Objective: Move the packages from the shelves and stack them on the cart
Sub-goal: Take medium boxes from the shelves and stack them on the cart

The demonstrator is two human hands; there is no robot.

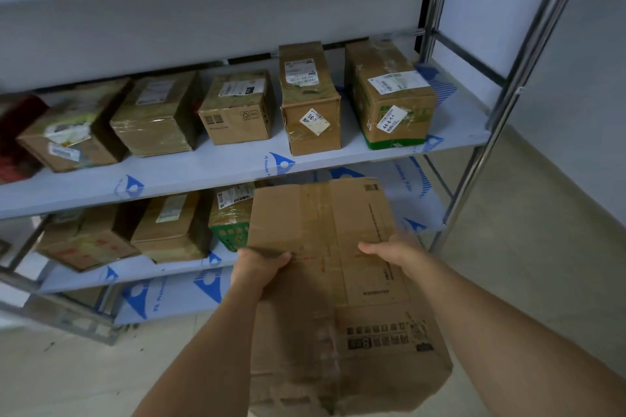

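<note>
I hold a large brown cardboard box (325, 281) in front of the shelf rack, off the shelves and tilted toward me. My left hand (257, 269) grips its left edge, thumb on top. On the opposite edge my right hand (389, 252) grips the same way. Several taped cardboard packages stand on the middle shelf (210, 167), among them a tall narrow one (310, 101) and one with a green base (389, 95). More packages (172, 227) sit on the lower shelf, left of my box. No cart is in view.
The rack has chrome posts (508, 91) at its right end and blue-printed film on its boards. A red package (15, 135) lies at the far left of the middle shelf. Pale floor (525, 213) and a white wall lie to the right of the rack.
</note>
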